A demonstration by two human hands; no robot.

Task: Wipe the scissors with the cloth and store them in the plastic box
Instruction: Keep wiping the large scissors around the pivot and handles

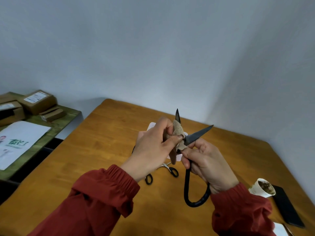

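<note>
Big old-school iron scissors, matte black with a long looped handle, are held up over the middle of the wooden table. The blades are splayed in a V, one tip at 12 o'clock and the other toward 2. The right hand has its fingers curled tight round the handle just below the pivot. The left hand pinches a nubby tan cloth between thumb and fingers, wrapped round the 12 o'clock blade near its base. The cuffs are rust-red and elasticated.

Under the hands, around 6 o'clock, a smaller pair of scissors with shiny blades and black oval rings lies flat. A pale pinkish flat thing peeks out behind the hands. It's maybe the plastic box, hard to tell. There's a paper cup of brown gunk at 4 o'clock and taped cardboard boxes at 9.
</note>
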